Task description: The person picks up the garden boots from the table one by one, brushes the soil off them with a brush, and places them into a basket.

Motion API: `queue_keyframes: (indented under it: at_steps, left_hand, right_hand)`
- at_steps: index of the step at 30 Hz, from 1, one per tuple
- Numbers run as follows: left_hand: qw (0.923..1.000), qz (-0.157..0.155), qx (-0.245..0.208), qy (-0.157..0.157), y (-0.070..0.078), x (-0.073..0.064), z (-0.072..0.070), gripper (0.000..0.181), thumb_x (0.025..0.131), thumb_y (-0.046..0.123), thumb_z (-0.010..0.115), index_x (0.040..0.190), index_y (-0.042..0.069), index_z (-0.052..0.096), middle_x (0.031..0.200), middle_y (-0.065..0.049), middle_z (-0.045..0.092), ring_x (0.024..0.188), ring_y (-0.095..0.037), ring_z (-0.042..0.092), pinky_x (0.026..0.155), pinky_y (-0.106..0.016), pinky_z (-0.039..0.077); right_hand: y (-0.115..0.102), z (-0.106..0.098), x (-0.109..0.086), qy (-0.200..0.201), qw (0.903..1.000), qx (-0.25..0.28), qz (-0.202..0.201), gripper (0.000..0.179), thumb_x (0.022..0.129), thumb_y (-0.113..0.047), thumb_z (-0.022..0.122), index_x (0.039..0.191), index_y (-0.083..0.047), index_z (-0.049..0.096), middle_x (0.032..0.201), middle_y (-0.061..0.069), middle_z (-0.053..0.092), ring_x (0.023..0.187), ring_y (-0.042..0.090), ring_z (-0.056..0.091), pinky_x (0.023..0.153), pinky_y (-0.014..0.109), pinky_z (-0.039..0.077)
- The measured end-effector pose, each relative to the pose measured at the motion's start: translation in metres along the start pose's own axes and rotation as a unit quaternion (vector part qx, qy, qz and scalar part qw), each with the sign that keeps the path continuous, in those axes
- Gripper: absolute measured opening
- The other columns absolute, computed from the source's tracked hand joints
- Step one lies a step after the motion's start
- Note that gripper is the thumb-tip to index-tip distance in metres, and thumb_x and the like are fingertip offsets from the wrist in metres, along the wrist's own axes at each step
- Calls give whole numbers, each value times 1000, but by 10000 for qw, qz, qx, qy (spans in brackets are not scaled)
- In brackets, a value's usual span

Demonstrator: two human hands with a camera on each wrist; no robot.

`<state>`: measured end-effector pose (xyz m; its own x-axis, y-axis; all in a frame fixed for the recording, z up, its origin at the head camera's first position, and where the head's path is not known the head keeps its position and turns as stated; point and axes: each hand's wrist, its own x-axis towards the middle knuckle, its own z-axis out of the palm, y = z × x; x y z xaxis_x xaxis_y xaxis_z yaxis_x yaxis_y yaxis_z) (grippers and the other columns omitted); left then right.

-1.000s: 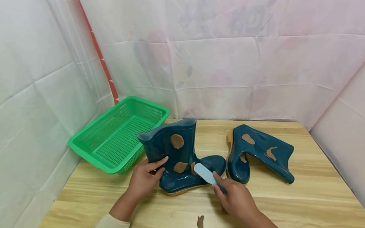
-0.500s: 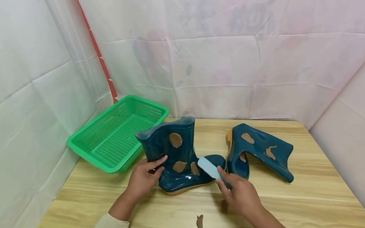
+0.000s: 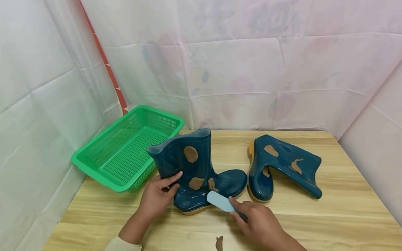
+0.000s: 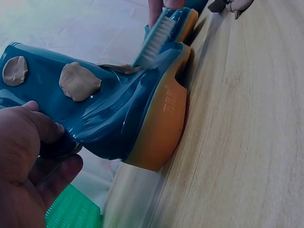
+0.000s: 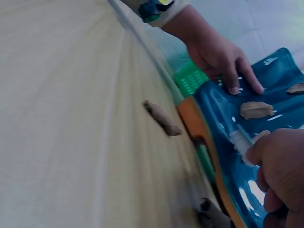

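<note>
A dark blue rain boot (image 3: pixel 203 161) with an orange sole stands upright on the wooden table, brown clay-like patches (image 4: pixel 79 81) stuck to its side. My left hand (image 3: pixel 157 198) holds it at the back, above the heel, pinching the rubber between thumb and fingers. In my right hand (image 3: pixel 260 223) is a light blue brush (image 3: pixel 219 201), gripped by its handle. Its white bristles (image 4: pixel 154 47) press on the boot's instep, at the edge of the ankle patch (image 3: pixel 212 184). That patch looks ragged and partly lifted.
A second blue boot (image 3: pixel 288 159) lies on its side to the right, also bearing brown patches. Behind my left hand a green basket (image 3: pixel 131 155) leans at the back left. One loose brown piece (image 3: pixel 219 246) lies near the front; another (image 5: pixel 213 216) is by the sole.
The brush first moved right toward the toe, then back left and lower, beneath the ankle patch. This patch now looks narrower and torn. My left hand keeps its hold on the boot.
</note>
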<state>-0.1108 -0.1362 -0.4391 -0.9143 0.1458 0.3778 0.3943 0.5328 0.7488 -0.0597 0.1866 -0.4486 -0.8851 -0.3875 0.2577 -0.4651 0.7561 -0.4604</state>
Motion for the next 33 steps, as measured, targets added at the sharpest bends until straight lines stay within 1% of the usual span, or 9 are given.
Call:
queue_keyframes:
  at_steps: [4, 6, 11, 15, 20, 23, 27, 29, 33]
  left_hand:
    - [9999, 26, -98, -2, -1, -1, 0, 40, 90, 0, 78, 126, 17, 76, 121, -16, 68, 75, -10, 56, 60, -26, 51]
    - [9999, 1, -104, -10, -1, -1, 0, 40, 90, 0, 77, 126, 18, 76, 121, -16, 68, 75, -11, 56, 60, -27, 51]
    - [9998, -116, -139, -45, 1, -2, -2, 40, 90, 1, 77, 126, 19, 76, 121, -15, 68, 73, -9, 55, 60, -27, 50]
    - [9997, -150, -159, -57, 2, -2, -3, 40, 91, 1, 77, 126, 20, 76, 120, -15, 68, 70, -9, 52, 59, -27, 49]
    - [9999, -42, -104, 7, -1, -3, -3, 40, 90, -2, 77, 125, 17, 76, 122, -15, 68, 70, -10, 52, 58, -27, 49]
    - [9999, -2, -100, -4, -1, -3, -3, 42, 89, -3, 77, 126, 18, 76, 122, -15, 68, 70, -10, 53, 58, -27, 49]
    - [9998, 5, -175, -11, 0, -2, -3, 40, 90, 0, 77, 126, 18, 76, 122, -16, 68, 73, -10, 54, 60, -27, 50]
    - [9998, -38, -207, -7, 0, -2, -3, 40, 90, 0, 77, 126, 18, 76, 121, -16, 68, 73, -9, 55, 60, -27, 50]
    - [9999, -49, -117, -1, -1, -2, -3, 42, 89, -1, 78, 126, 19, 76, 121, -16, 68, 70, -9, 53, 59, -27, 50]
  right_hand:
    - [1, -3, 5, 699, 9971, 18, 312, 45, 90, -16, 81, 133, -8, 70, 82, -7, 69, 59, 0, 41, 52, 21, 37]
    - [2, -3, 6, 788, 9959, -36, 451, 45, 90, -16, 81, 133, -7, 70, 76, -7, 66, 57, 0, 40, 50, 22, 36]
    - [-1, 4, 4, 264, 9985, -116, 458, 44, 93, -21, 78, 135, -8, 69, 62, -17, 41, 53, 1, 32, 47, 22, 31]
    - [-3, 7, 1, 22, 9995, -98, 283, 44, 93, -23, 79, 134, -11, 70, 64, -19, 42, 54, 0, 33, 49, 22, 31]
    - [-4, 7, -1, -333, 9992, 23, -216, 43, 96, -29, 74, 136, -12, 69, 70, -20, 47, 57, -2, 35, 52, 20, 34]
    - [-5, 3, 1, 6, 9998, 129, -149, 44, 95, -25, 76, 135, -10, 69, 73, -18, 53, 58, -2, 37, 52, 20, 36]
    - [-5, -1, 6, 709, 9968, 55, 356, 46, 91, -18, 81, 134, -9, 69, 69, -17, 54, 56, -1, 37, 49, 21, 35]
    - [-5, 0, 8, 723, 9961, -44, 507, 45, 91, -18, 81, 134, -9, 70, 66, -17, 49, 54, -1, 35, 48, 22, 33]
    - [-5, 6, 8, 293, 9984, -188, 452, 44, 93, -22, 79, 134, -9, 70, 62, -19, 40, 52, 0, 31, 47, 22, 30]
